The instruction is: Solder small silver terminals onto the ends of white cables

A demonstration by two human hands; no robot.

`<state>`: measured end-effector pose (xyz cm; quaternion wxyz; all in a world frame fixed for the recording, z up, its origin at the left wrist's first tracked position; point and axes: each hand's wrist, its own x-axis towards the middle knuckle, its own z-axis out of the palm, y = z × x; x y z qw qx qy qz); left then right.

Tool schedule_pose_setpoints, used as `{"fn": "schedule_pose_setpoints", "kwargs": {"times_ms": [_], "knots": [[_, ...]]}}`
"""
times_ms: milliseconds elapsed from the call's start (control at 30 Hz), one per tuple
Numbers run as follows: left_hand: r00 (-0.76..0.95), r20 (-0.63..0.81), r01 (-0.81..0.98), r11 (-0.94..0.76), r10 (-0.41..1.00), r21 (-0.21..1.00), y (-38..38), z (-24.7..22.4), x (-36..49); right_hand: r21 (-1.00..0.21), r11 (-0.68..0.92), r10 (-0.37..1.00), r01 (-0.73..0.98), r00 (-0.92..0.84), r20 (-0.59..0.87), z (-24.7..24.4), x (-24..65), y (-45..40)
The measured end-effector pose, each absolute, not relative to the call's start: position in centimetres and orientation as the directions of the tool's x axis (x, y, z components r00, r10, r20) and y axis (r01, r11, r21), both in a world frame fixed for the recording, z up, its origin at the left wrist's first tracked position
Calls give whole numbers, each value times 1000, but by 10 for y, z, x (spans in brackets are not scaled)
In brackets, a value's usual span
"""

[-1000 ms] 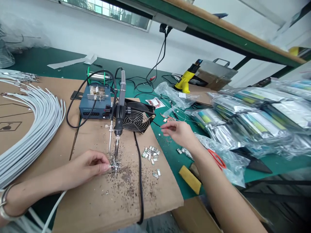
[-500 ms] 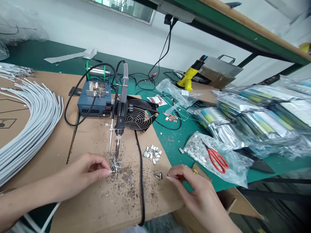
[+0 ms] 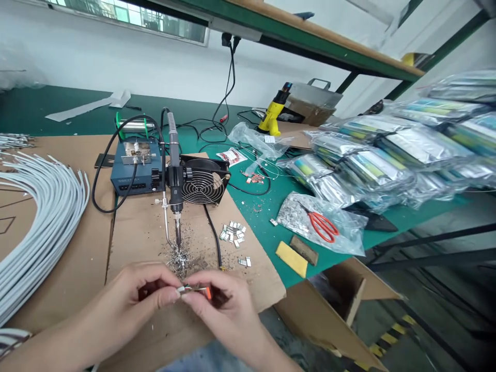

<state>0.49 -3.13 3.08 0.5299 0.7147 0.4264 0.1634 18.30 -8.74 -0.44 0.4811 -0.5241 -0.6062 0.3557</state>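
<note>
My left hand and my right hand meet at the near edge of a cardboard sheet. Together they pinch a small part with a thin wire and an orange end between their fingertips. Just beyond them, a soldering iron stands fixed upright, tip down over a heap of solder scraps. A blue soldering station and a small black fan sit behind the iron. Several small metal pieces lie to the right of the iron.
A bundle of white cables curves at the left. Red-handled scissors lie on a plastic bag, with stacked foil bags to the right. A yellow sponge, a yellow glue gun and an open cardboard box are nearby.
My right hand came back from the far right side of the bench to the front and joined my left hand on the small part. The view shifted to the right.
</note>
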Motion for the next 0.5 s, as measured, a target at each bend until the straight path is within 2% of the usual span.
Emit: {"fn": "schedule_pose_setpoints", "kwargs": {"times_ms": [267,400,500], "knots": [[572,-76,389,-189,817,902,-32,28,0,-927,220,969,305,38,243,1,177,-89],[594,-82,400,-205,801,893,-34,28,-2,-967,175,982,184,36,185,2,173,-87],[572,-143,380,-107,807,919,-35,31,1,-976,208,973,59,92,213,0,167,-87]]}}
